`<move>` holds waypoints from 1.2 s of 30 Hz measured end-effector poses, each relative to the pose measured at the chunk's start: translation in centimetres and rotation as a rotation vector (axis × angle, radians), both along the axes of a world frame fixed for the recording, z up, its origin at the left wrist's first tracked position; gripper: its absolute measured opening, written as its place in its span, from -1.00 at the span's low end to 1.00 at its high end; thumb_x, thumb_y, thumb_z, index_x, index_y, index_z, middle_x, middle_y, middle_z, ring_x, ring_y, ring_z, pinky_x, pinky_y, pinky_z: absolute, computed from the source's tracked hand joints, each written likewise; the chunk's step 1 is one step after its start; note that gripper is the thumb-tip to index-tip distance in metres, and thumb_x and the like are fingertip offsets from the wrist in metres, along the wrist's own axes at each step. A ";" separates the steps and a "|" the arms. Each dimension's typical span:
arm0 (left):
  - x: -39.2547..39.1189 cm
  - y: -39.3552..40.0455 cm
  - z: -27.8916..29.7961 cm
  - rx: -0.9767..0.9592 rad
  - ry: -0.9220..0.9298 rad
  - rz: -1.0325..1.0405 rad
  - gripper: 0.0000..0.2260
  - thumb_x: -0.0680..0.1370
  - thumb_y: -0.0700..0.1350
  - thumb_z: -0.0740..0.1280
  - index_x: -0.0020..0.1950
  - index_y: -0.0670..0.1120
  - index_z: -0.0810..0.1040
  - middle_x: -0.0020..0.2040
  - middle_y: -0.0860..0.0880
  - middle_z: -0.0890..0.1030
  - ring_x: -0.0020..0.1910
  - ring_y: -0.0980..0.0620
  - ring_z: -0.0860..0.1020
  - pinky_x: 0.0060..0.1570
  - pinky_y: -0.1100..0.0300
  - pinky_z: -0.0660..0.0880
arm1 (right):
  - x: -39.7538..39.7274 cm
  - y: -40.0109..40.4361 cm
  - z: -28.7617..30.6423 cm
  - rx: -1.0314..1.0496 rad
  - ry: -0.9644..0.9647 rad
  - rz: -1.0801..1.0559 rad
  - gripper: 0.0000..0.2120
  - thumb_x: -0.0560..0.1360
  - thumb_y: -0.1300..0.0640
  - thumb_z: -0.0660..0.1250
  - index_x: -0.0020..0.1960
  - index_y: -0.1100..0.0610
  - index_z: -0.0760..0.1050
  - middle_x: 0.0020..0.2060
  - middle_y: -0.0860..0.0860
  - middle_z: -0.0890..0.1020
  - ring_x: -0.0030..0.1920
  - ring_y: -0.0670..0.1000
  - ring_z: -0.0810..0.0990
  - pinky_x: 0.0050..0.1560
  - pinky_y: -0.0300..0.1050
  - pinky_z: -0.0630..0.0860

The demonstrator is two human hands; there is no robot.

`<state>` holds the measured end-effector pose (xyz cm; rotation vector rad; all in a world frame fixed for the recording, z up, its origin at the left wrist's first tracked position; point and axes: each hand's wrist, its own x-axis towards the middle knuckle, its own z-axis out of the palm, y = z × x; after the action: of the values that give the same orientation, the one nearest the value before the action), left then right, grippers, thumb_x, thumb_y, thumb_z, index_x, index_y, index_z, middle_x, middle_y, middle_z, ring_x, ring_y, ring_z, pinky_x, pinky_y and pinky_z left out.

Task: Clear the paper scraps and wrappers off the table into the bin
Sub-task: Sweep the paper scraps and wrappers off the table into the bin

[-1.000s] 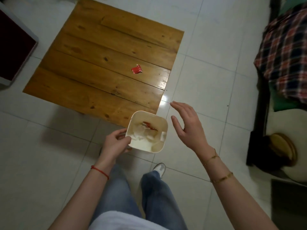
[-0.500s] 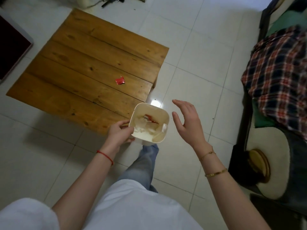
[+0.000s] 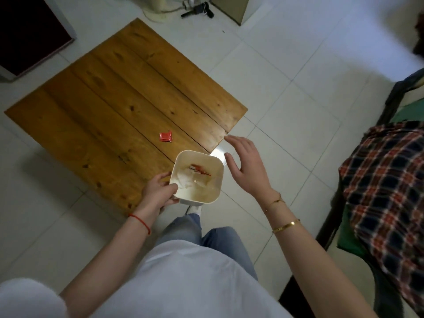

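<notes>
Left hand grips rim of small cream plastic square bin, held over near corner of brown wooden plank worktop; white paper scraps + red bits inside. Right hand spread, empty, beside bin. One crumpled red wrapper left on worktop, near bin. Step: last pickup, probably. Next: right hand reaches over, pinches wrapper, drops it in.

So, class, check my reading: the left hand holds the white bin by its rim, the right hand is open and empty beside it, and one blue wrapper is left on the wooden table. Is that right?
One detail is wrong: the wrapper on the wooden table is red, not blue, as the head view shows. The left hand does hold the white bin by its rim, and the right hand is open and empty beside it.
</notes>
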<state>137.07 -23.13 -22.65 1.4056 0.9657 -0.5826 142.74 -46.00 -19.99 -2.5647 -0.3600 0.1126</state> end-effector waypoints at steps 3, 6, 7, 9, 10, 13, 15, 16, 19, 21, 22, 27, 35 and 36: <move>1.5 -0.5 0.0 0.004 0.022 0.082 -0.45 0.45 -0.41 0.29 0.43 -0.11 0.39 0.26 -0.15 0.56 0.01 -0.05 0.57 -0.47 0.32 0.56 | 3.6 0.2 -0.5 0.007 0.015 0.092 -0.63 0.66 0.02 0.17 0.42 0.10 0.41 0.35 -0.02 0.51 0.40 0.00 0.40 0.43 -0.01 0.34; 2.3 -1.1 -0.7 0.000 0.030 0.164 -0.46 0.43 -0.41 0.28 0.40 -0.12 0.44 0.23 -0.12 0.57 -0.03 -0.02 0.56 -0.44 0.29 0.58 | 6.8 0.9 -1.5 0.018 0.035 0.214 -0.60 0.66 -0.04 0.12 0.44 0.09 0.39 0.37 -0.02 0.49 0.41 0.01 0.39 0.44 0.00 0.33; 2.4 -1.4 -0.9 -0.004 0.036 0.191 -0.47 0.43 -0.41 0.28 0.39 -0.11 0.45 0.22 -0.11 0.57 -0.04 -0.01 0.56 -0.41 0.28 0.59 | 7.8 1.1 -1.9 0.015 0.044 0.258 -0.58 0.66 -0.05 0.11 0.45 0.08 0.37 0.39 -0.01 0.48 0.43 0.01 0.38 0.46 0.01 0.32; 2.3 -2.2 -1.6 0.004 0.056 0.236 -0.46 0.43 -0.40 0.28 0.40 -0.12 0.44 0.24 -0.11 0.57 -0.01 -0.04 0.56 -0.28 0.18 0.63 | 9.7 1.8 -3.0 0.000 0.065 0.344 -0.56 0.66 -0.06 0.10 0.48 0.07 0.33 0.43 0.00 0.44 0.46 0.02 0.34 0.50 0.00 0.27; 2.2 -2.7 -2.0 0.009 0.070 0.261 -0.46 0.43 -0.40 0.29 0.40 -0.12 0.43 0.23 -0.11 0.56 0.00 -0.06 0.56 -0.20 0.12 0.64 | 10.5 2.1 -3.5 -0.003 0.075 0.386 -0.56 0.66 -0.06 0.10 0.49 0.07 0.31 0.45 0.00 0.42 0.48 0.01 0.32 0.51 -0.01 0.24; 1.6 -4.6 -3.2 0.005 0.104 0.326 -0.49 0.45 -0.38 0.29 0.39 -0.12 0.45 0.17 -0.06 0.57 -0.02 -0.07 0.56 -0.25 0.13 0.63 | 12.8 2.9 -5.4 -0.004 0.099 0.522 -0.54 0.66 -0.05 0.12 0.52 0.07 0.26 0.49 0.00 0.37 0.52 0.00 0.25 0.54 -0.04 0.19; 1.2 -6.1 -4.6 -0.022 0.125 0.394 -0.50 0.45 -0.38 0.28 0.38 -0.13 0.45 0.23 -0.11 0.58 0.05 -0.10 0.58 -0.24 0.12 0.63 | 14.4 3.3 -6.8 -0.021 0.113 0.626 -0.53 0.66 -0.04 0.13 0.54 0.07 0.24 0.50 0.00 0.35 0.54 0.00 0.23 0.54 -0.02 0.19; 1.0 -6.8 -5.1 -0.035 0.137 0.439 -0.49 0.44 -0.39 0.28 0.39 -0.13 0.45 0.25 -0.14 0.57 0.10 -0.14 0.59 -0.21 0.10 0.63 | 15.2 3.3 -7.5 -0.027 0.113 0.680 -0.52 0.66 -0.04 0.13 0.54 0.07 0.24 0.51 0.00 0.35 0.54 0.01 0.23 0.54 -0.01 0.20; 0.8 -9.1 -6.6 -0.050 0.168 0.577 -0.48 0.42 -0.41 0.27 0.37 -0.14 0.47 0.25 -0.16 0.56 0.14 -0.18 0.58 -0.14 0.05 0.63 | 17.5 3.7 -9.7 -0.051 0.124 0.799 -0.51 0.66 -0.06 0.12 0.55 0.06 0.22 0.51 0.00 0.33 0.54 0.03 0.24 0.54 0.01 0.21; 0.6 -10.5 -7.7 -0.054 0.195 0.645 -0.47 0.42 -0.42 0.28 0.39 -0.14 0.46 0.27 -0.16 0.54 0.16 -0.20 0.57 -0.06 0.00 0.63 | 18.9 3.9 -11.6 -0.063 0.134 0.834 -0.50 0.66 -0.07 0.10 0.55 0.04 0.20 0.52 -0.01 0.32 0.54 0.03 0.24 0.54 -0.04 0.18; 0.5 -11.2 -8.4 -0.056 0.206 0.673 -0.46 0.42 -0.42 0.28 0.39 -0.14 0.46 0.27 -0.17 0.54 0.17 -0.20 0.56 -0.04 -0.02 0.63 | 19.6 4.2 -12.6 -0.073 0.135 0.844 -0.50 0.66 -0.09 0.09 0.55 0.03 0.20 0.53 -0.02 0.31 0.54 0.02 0.23 0.52 -0.08 0.15; 1.0 -13.9 -12.7 -0.041 0.242 0.771 -0.48 0.40 -0.42 0.25 0.34 -0.12 0.51 0.18 -0.13 0.57 0.02 -0.10 0.56 -0.37 0.20 0.62 | 21.8 5.8 -18.1 -0.118 0.152 0.919 -0.48 0.66 -0.14 0.02 0.56 0.01 0.16 0.55 -0.02 0.26 0.56 0.03 0.19 0.54 0.06 0.21; 1.8 -15.4 -20.2 -0.058 0.331 0.844 -0.53 0.36 -0.33 0.30 0.25 -0.06 0.60 0.12 -0.12 0.62 0.05 -0.14 0.59 -0.09 -0.06 0.65 | 23.1 10.1 -25.3 -0.203 0.198 1.031 -0.45 0.66 -0.09 0.06 0.60 0.03 0.07 0.60 0.03 0.12 0.60 0.10 0.04 0.57 0.13 0.07; 1.8 -15.4 -20.9 -0.060 0.339 0.853 -0.52 0.35 -0.33 0.30 0.25 -0.05 0.60 0.12 -0.12 0.62 0.06 -0.15 0.59 -0.08 -0.05 0.65 | 23.2 10.7 -25.7 -0.204 0.191 1.045 -0.45 0.66 -0.09 0.06 0.60 0.04 0.06 0.60 0.03 0.11 0.60 0.10 0.03 0.58 0.12 0.03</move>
<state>138.83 -38.57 -43.56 0.7291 1.6682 -0.1937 165.99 -35.31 -45.72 -2.2425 -1.6241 0.7846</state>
